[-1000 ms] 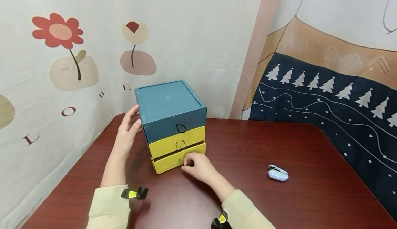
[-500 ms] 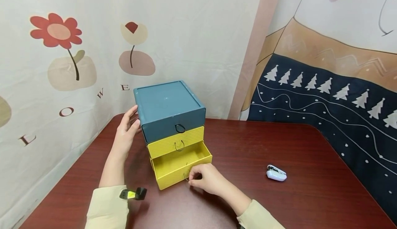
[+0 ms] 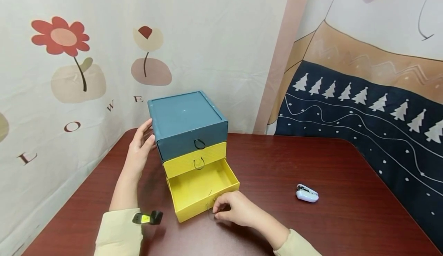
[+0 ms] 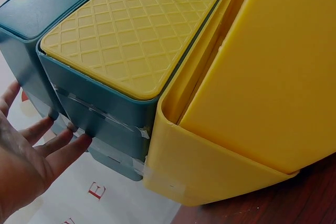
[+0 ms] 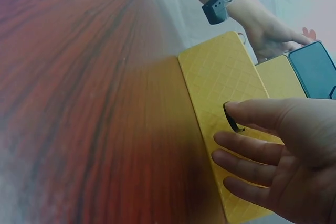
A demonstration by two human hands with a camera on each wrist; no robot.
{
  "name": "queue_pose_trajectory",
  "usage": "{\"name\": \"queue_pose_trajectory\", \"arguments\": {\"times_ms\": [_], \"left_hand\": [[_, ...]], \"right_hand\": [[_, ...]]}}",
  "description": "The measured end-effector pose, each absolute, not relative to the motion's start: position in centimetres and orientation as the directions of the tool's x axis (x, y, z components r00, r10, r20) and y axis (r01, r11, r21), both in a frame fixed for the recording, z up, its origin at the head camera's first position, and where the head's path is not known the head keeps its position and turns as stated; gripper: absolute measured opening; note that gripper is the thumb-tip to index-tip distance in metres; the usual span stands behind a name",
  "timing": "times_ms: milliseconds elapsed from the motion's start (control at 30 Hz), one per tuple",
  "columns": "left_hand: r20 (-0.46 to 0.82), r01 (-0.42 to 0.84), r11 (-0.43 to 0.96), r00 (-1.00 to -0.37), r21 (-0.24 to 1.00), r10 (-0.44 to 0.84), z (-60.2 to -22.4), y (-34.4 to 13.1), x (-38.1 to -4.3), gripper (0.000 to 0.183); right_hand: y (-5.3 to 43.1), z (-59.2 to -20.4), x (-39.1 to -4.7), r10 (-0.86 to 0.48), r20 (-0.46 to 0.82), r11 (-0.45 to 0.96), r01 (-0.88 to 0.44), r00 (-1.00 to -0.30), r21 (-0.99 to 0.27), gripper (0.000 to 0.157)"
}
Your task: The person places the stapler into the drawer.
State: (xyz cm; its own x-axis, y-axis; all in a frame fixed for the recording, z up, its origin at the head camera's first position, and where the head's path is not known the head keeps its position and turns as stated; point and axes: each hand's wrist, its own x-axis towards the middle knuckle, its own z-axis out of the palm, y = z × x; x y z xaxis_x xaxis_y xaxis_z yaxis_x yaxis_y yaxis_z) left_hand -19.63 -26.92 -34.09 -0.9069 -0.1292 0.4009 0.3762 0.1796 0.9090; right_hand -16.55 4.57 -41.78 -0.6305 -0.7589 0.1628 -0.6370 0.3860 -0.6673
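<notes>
A small drawer cabinet (image 3: 188,111) with a blue top stands on the table. Its bottom yellow drawer (image 3: 194,209) is pulled out, and bare yellow floor shows inside. At that drawer's front, my right hand (image 3: 233,208) pinches the thin black loop handle (image 5: 231,118). In the right wrist view the thumb is on the loop, the index finger is hidden behind it, and the other fingers extend loosely. My left hand (image 3: 139,144) rests its spread fingertips (image 4: 79,145) against the cabinet's left side. The middle yellow drawer (image 3: 195,159) and blue top drawer (image 3: 194,140) are closed.
A small white stapler (image 3: 307,193) lies to the right on the dark red wooden table (image 3: 277,159). Behind the table hang a pale curtain with flowers (image 3: 214,48) and a navy cloth with white trees (image 3: 328,109).
The bottom drawer has slid from nearly closed to well out as my right hand drew its handle toward me. My left hand has stayed against the cabinet's side.
</notes>
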Motion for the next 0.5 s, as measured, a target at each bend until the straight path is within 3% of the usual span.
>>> {"name": "queue_pose_trajectory", "arguments": {"times_ms": [200, 500], "left_hand": [[0.394, 0.368, 0.186, -0.909, 0.911, -0.133, -34.1, -26.9, -19.6, 0.053], [0.395, 0.367, 0.19, -0.908, 0.91, -0.137, -34.0, -26.9, -19.5, 0.053]], "right_hand": [[6.2, -41.9, -16.7, -0.778, 0.262, 0.292, -0.697, -0.571, -0.654, 0.016], [10.9, -40.7, -16.8, -0.667, 0.372, 0.291, -0.685, -0.646, -0.668, 0.028]]}}
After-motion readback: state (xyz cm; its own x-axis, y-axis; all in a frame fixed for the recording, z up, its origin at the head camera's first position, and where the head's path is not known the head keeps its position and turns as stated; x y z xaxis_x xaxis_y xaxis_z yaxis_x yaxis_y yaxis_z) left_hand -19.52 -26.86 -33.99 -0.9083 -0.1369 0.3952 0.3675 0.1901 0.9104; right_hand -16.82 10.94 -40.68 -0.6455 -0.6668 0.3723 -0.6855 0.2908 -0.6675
